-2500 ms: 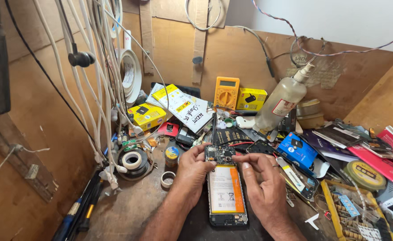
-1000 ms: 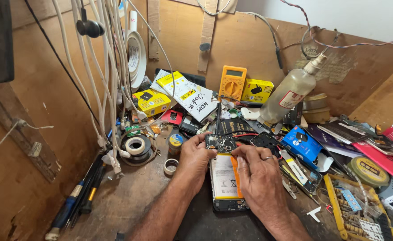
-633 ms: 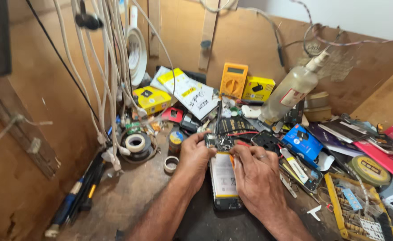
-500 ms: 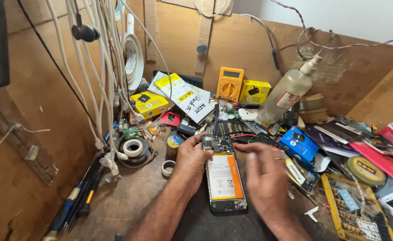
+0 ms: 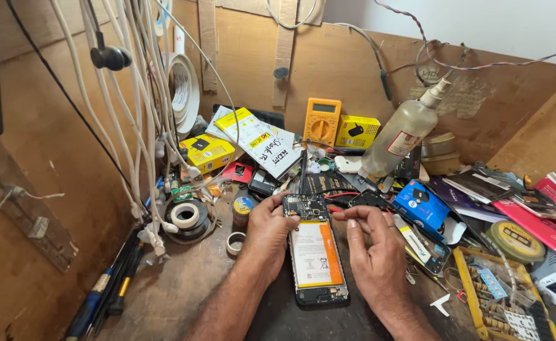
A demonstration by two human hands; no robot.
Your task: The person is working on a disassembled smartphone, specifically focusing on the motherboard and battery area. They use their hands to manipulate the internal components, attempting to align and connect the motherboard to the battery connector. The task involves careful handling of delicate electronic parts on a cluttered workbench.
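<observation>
Left edge jammed: screwdrivers [image 5: 104, 297], tape rolls [image 5: 185, 216], dangling white cables [image 5: 142, 120]. Left hand [image 5: 268, 233] curled on the opened phone [image 5: 314, 254], pinning its top corner flat on the worktop [image 5: 177, 297]. Right hand [image 5: 372, 249] half-closed beside the phone, fingertips pinched, can't tell on what. Blue box [image 5: 424, 205] and clutter crowding right; only free room near front.

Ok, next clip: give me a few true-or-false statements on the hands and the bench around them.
1. The opened phone lies with its back cover off and the battery showing. True.
2. The left hand rests at the phone's upper left edge. True.
3. The right hand grips a screwdriver. False: no tool shows in it; its fingers are pinched by the phone's top right corner.
4. The multimeter is blue. False: it is yellow-orange, propped against the back wall.
5. A clear squeeze bottle leans behind the phone. True.
</observation>
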